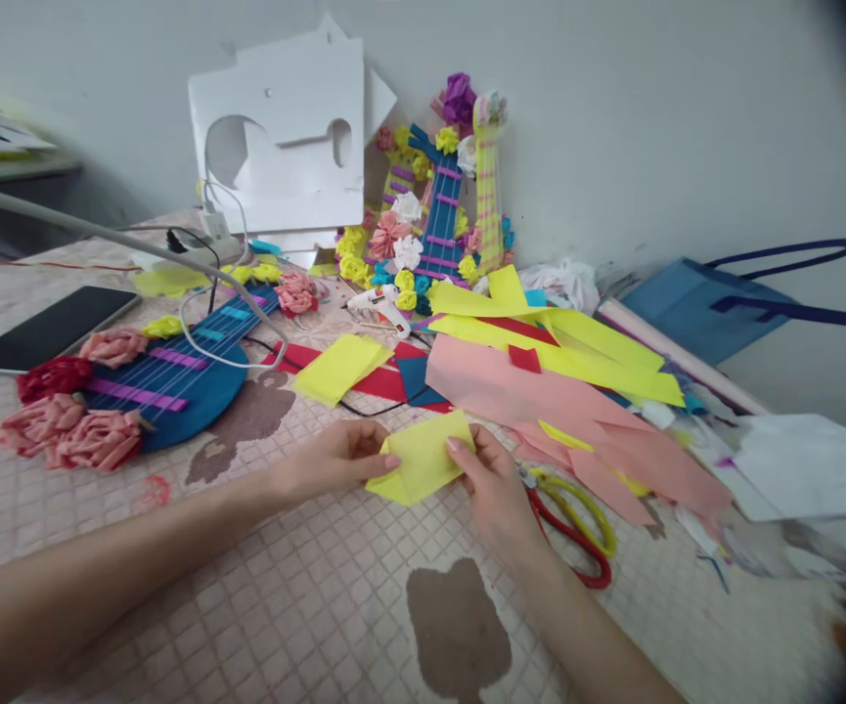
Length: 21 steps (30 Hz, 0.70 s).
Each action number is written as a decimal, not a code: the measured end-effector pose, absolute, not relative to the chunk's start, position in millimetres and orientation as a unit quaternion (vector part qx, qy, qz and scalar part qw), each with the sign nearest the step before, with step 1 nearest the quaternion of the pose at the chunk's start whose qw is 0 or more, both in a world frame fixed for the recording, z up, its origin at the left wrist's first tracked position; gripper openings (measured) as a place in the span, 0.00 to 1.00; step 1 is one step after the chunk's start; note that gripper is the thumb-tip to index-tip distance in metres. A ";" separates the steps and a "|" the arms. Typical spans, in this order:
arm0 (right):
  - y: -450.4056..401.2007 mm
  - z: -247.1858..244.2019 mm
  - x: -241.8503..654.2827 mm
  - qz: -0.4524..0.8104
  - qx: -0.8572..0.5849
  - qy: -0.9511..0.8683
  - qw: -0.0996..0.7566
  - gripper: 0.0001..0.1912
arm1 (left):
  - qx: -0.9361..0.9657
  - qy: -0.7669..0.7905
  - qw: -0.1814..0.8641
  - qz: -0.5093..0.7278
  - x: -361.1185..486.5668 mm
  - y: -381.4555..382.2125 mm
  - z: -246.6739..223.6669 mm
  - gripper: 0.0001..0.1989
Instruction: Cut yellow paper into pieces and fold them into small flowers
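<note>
Between my two hands I hold a rectangle of yellow crepe paper (426,458) just above the table. My left hand (345,455) pinches its left edge, where the lower corner looks turned over. On the other side, my right hand (490,469) grips the right edge with the thumb on top. A stack of yellow paper rectangles (341,368) lies just beyond my left hand. Scissors with red and yellow handles (576,523) rest beside my right wrist, their blades partly hidden. Pink paper sheets (532,391) and yellow strips (584,342) spread out behind my right hand.
A blue paper guitar (195,406) with paper flowers lies left, near a black tablet (48,328). A white glue gun (382,308) sits at the back. Flowered guitars (441,215) and a white cut-out board (297,88) lean on the wall. A blue bag (716,308) stands right.
</note>
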State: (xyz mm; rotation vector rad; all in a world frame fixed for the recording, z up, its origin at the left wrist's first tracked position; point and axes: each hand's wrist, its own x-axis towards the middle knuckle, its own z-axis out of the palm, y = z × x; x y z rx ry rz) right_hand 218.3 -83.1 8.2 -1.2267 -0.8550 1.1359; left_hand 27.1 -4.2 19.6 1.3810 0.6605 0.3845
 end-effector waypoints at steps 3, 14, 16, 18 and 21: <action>-85.8 10.6 220.9 0.501 -0.515 -0.379 0.584 0.11 | 0.650 0.322 0.671 0.152 23.4 3.0 15.3 0.20; -92.4 11.9 228.1 0.469 -0.551 -0.519 0.455 0.14 | 0.745 0.279 0.598 0.094 11.5 16.0 19.4 0.15; -93.2 12.0 227.8 0.472 -0.553 -0.523 0.443 0.14 | 0.729 0.288 0.612 0.103 12.6 14.5 18.2 0.16; -94.2 12.3 228.0 0.483 -0.551 -0.527 0.431 0.14 | 0.715 0.293 0.626 0.103 13.4 13.5 18.7 0.16; -95.6 11.2 228.8 0.490 -0.548 -0.513 0.442 0.13 | 0.722 0.297 0.613 0.122 13.4 13.2 21.7 0.15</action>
